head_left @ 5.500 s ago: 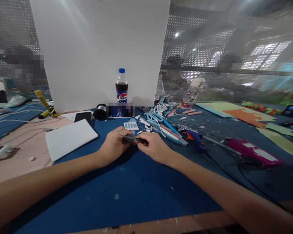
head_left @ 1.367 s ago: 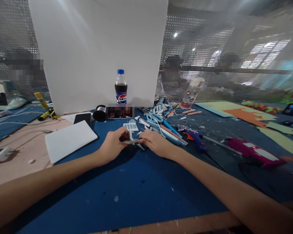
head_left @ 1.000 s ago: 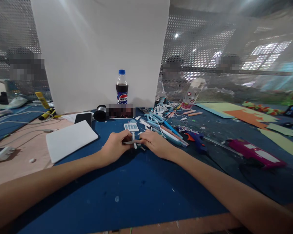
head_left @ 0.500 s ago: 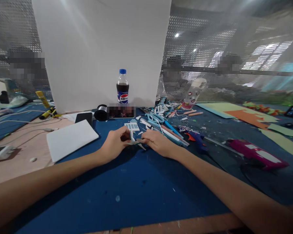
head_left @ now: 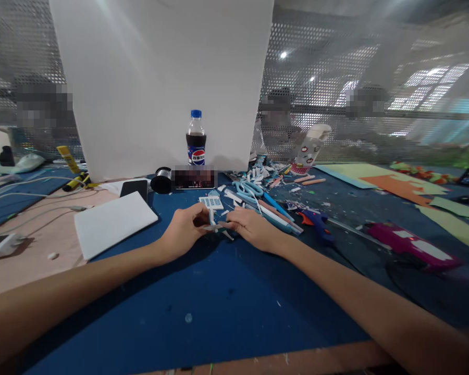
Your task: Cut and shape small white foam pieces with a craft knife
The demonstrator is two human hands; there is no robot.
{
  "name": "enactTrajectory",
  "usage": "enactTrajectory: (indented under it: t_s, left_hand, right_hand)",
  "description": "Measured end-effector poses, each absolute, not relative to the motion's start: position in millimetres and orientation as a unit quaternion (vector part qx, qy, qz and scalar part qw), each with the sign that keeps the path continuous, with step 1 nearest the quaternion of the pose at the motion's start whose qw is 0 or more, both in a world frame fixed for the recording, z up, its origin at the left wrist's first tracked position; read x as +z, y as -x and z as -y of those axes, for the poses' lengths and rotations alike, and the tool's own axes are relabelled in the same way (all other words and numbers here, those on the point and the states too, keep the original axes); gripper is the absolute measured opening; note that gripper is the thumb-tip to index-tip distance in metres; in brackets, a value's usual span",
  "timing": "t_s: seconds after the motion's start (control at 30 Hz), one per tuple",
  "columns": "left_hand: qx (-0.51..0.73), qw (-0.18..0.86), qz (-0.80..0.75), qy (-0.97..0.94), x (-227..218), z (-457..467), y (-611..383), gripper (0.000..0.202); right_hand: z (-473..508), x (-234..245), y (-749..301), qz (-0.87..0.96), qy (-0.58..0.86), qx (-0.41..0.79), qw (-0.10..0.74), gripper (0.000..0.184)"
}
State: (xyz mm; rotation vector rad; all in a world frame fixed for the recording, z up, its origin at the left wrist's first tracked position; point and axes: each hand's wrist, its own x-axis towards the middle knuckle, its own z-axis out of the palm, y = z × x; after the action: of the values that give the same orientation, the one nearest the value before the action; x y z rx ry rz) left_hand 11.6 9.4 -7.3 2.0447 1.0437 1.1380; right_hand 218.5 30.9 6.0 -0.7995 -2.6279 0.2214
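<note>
Two bare forearms reach in from the near edge across a blue mat covering the table. The left hand and right hand meet at the middle of the mat, fingertips almost touching, both pinched closed on a small white strip held just above the mat between them. To the left lies a flat white sheet. Just beyond the hands is a small gridded white piece, with pale blue scissors and scattered offcuts to its right, and a blue glue gun further right. At the far side a cola bottle stands upright before a tall white board.
</note>
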Motion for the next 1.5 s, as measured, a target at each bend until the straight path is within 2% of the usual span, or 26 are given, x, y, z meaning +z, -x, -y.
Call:
enactTrajectory:
  t_s: [0.63, 0.77, 0.97, 1.17, 1.37, 1.5]
  left_hand:
    - [0.407, 0.284, -0.383, -0.779, -3, -7, -14, 0.010]
    - [0.405, 0.268, -0.400, -0.777, -4, -6, -13, 0.012]
    - [0.391, 0.188, -0.454, -0.778, 1, -1, -14, 0.011]
    - [0.367, 0.131, -0.476, -0.788, 3, 2, -16, 0.013]
    - [0.381, 0.145, -0.469, -0.784, 4, 1, -16, 0.011]
    - [0.398, 0.143, -0.449, -0.787, 2, -1, -16, 0.011]
  right_hand:
    - [-29, 8, -217, 0.936, 0.289, 0.094, 0.179, 0.039]
    - [-30, 6, -217, 0.928, 0.291, 0.107, 0.209, 0.042]
    - [-29, 11, -219, 0.879, 0.342, 0.156, 0.292, 0.046]
    - [-23, 12, -216, 0.862, 0.359, 0.185, 0.306, 0.045]
    - [-24, 10, -216, 0.883, 0.334, 0.149, 0.295, 0.046]
    - [-28, 9, -217, 0.913, 0.291, 0.101, 0.268, 0.040]
